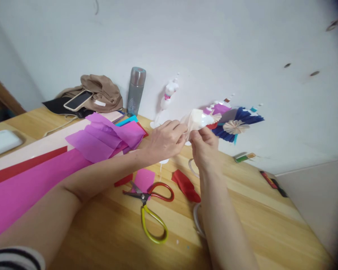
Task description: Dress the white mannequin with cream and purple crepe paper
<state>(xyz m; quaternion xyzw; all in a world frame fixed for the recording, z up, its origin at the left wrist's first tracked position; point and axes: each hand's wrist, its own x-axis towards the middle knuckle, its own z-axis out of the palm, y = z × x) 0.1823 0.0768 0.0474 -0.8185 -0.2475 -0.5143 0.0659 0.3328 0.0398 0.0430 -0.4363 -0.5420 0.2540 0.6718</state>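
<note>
Over the table, my left hand pinches a piece of pale peach crepe paper against a glossy white figure. My right hand grips that white figure from below, thumb on its underside. The paper wraps around one side of the figure; the rest of its shape is covered by my fingers. Below my hands lie scissors with one red and one yellow handle, blades apart. Beside them are a pink paper square and a crumpled red paper strip.
Long crepe sheets, magenta and red, cover the left. Along the wall stand a grey flask, a white figurine and blue pleated paper. Tape rolls, a phone and a brown cloth bag lie about.
</note>
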